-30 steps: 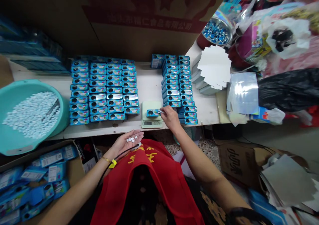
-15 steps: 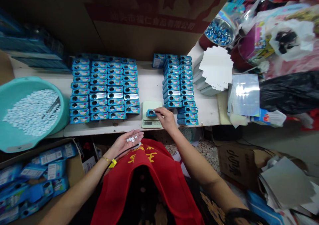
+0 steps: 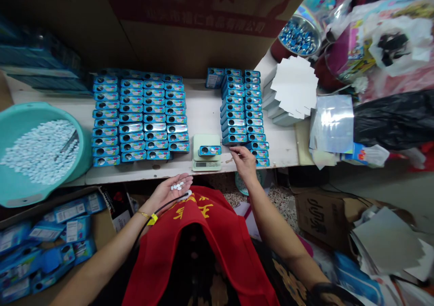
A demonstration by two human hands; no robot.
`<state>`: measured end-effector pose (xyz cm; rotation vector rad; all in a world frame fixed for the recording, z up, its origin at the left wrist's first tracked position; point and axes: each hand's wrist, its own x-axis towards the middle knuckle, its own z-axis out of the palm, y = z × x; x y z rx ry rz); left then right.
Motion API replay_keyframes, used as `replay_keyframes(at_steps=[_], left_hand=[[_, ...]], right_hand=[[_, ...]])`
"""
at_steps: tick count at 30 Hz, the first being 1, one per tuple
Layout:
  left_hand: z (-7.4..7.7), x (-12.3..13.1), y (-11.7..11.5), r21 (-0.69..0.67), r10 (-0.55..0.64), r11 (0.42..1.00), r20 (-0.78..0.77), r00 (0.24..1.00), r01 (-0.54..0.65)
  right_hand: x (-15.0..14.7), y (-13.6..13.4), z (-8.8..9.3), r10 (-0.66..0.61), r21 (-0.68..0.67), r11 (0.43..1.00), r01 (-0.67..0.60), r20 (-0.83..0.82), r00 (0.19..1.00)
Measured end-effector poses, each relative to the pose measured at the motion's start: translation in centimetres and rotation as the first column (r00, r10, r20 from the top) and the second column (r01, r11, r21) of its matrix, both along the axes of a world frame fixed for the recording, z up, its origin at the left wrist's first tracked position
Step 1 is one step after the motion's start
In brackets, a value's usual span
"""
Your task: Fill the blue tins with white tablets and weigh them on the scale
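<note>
We are holding our left hand (image 3: 165, 191) palm up beside the red apron (image 3: 222, 206), its fingers spread out flat and several white tablets (image 3: 179, 188) resting in the palm. We are holding our right hand (image 3: 245, 162) just off the right side of the pale scale (image 3: 206, 140), near the front edge of the white tabletop (image 3: 202, 109); its fingers are pointing towards the scale, and we are not managing to tell whether they are pinching anything small. On the scale's plate a blue box (image 3: 208, 151) is lying crosswise, clear of both hands, with a white piece (image 3: 213, 150) showing on its top near the right end. To the left of the scale we are seeing long columns of blue boxes (image 3: 132, 119) standing close together, and to the right two more columns (image 3: 233, 115). At the far left a teal basin (image 3: 83, 154) is holding a heap of pale tablets (image 3: 40, 152), and beyond the right columns white card sheets (image 3: 294, 87) are sitting in a pile
</note>
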<state>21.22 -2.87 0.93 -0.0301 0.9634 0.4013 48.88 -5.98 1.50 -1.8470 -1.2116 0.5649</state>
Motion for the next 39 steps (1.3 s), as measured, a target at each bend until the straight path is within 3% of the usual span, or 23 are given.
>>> replay_keyframes(at_steps=[7, 14, 21, 39], left_hand=[[-0.5, -0.2, -0.2, 0.007, 0.014, 1.000, -0.004, 1.000, -0.014], [-0.7, -0.4, -0.2, 0.000, 0.031, 1.000, -0.019, 0.999, -0.031], [-0.6, -0.3, -0.1, 0.000, 0.038, 0.999, -0.015, 0.999, -0.038], [-0.8, -1.0, -0.5, -0.025, 0.074, 0.997, -0.015, 0.997, -0.074]], right_hand=[[-1.1, 1.0, -0.1, 0.152, -0.034, 0.988, -0.148, 0.219, 0.964], [-1.5, 1.6, -0.2, 0.202, -0.070, 0.979, -0.189, 0.333, 0.921], [-2.5, 2.3, 0.1, 0.282, -0.187, 0.958, -0.218, 0.463, 0.840], [-3.3, 3.1, -0.1, 0.343, -0.259, 0.936, -0.237, 0.529, 0.776]])
